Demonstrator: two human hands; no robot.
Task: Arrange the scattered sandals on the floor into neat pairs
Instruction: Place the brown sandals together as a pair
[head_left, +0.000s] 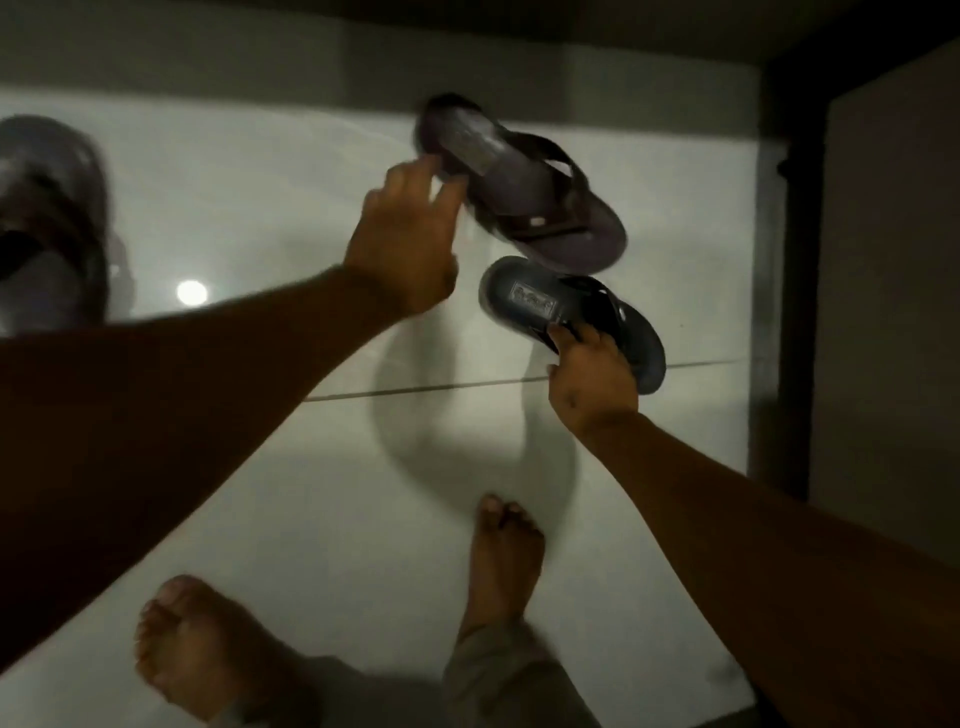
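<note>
Left hand (402, 234) touches brown sandal's (524, 192) heel (right hand (592, 376) grips black sandal (576, 317)).

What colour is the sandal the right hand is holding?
Black sandal under the right hand, seen in the head view.

A person bends over a pale tiled floor (322, 467) in dim light, both bare arms reaching forward. The left hand (402, 244) is spread at the heel end of a brown sandal (524, 187), its fingertips touching the edge. The right hand (592, 374) grips the strap of a black sandal (571, 317), which lies just below the brown one, the two almost touching. A third sandal (47, 223), blurred, sits at the far left edge. Two bare feet stand on the tiles below, the left foot (202, 644) and the right foot (504, 561). A dark door frame (789, 260) runs down the right side.
</note>
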